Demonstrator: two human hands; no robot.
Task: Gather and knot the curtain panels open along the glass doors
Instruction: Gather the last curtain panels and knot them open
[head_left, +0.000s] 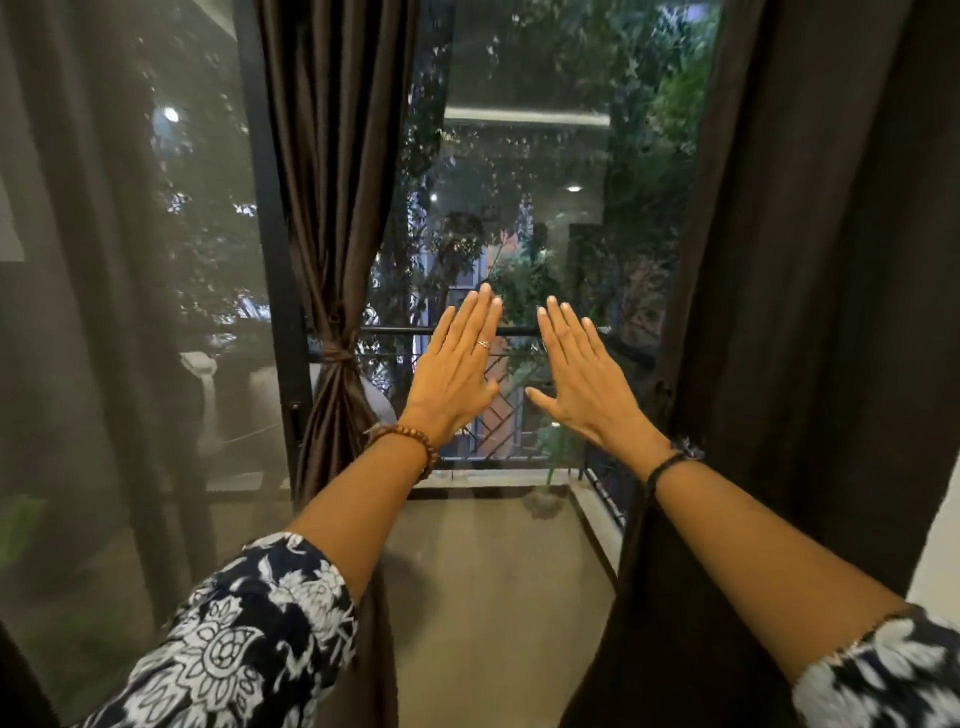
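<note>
From the head camera, both arms reach straight out toward the glass door (545, 234), and neither hand has hold of anything: the left hand (457, 374), with a thin ring on one finger and a brown wooden bead bracelet (410, 441) at the wrist, is held flat with fingers straight and close together, and the right hand (582, 379), with a dark cord band (667, 465) at its wrist, mirrors it, palm forward and fingers extended. The two hands sit just beside each other, apart, in front of the pane; whether the palms touch the glass cannot be told. To the left of them hangs the glossy dark brown curtain panel (332, 208), already gathered and cinched with a knot (337, 356) at about hand height, its lower part flaring out below the tie beside the black door frame (270, 260). Farther left a sheer grey net curtain (104, 312) covers the neighbouring pane and is not gathered. To the right, a second dark brown curtain panel (810, 312) hangs loose and full-length, unknotted, its inner edge just beside the right forearm. As a judgement, one panel is done and the work stands between knots — the loose right panel looks like the next one. That move would call for turning to the right, sweeping the cloth together with both hands into a single bundle at about the height of the finished knot, then looping the bundle on itself and pulling it snug — keeping the folds even so the tie holds.
</note>
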